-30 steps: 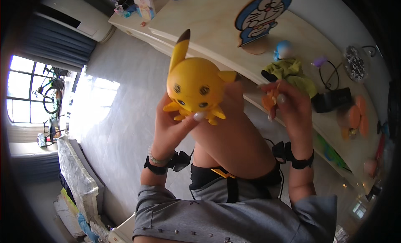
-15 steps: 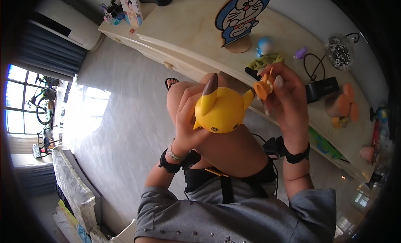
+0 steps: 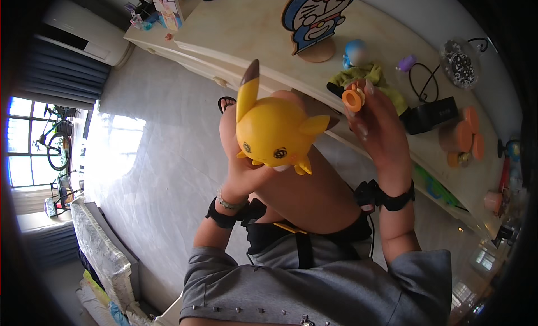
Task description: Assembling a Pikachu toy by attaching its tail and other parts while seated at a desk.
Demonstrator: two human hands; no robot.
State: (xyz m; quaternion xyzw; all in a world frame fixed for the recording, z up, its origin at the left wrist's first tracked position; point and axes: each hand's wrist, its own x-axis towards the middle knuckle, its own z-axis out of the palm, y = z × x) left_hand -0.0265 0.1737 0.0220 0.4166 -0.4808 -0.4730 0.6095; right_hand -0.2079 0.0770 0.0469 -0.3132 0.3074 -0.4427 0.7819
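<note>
Figurine point(image 3: 269, 130), yellow, long-eared, tipped back versus half a second ago — face now exposed, left hand point(image 3: 241, 178) gripping it above the thigh point(image 3: 314, 197); right hand point(image 3: 381, 127) pinches orange piece point(image 3: 348, 102), ring opening swung cameraward near green cloth point(image 3: 358, 74) — telling sides of both visible

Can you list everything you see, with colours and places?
Toy: one, yellow, middle
Small piece: one, orange, upper right
Cabinet: one, cream, top to right
Cartoon stand: one, blue and white, on cabinet
Cloth: one heap, green, on cabinet
Box: one, black, right of cloth
Round pieces: several, orange, right of box
Floor: one, grey, underneath
Curtains: two, blue, at left
Window: one, bright, left edge
Bike: one, dark, by window
Other bits: many, too small
Wristbands: two, black, on wrists
Shirt: one, grey, bottom
Legs: two, bare, centre
Left hand: one, bare, holding the toy
Right hand: one, bare, holding the small piece
</note>
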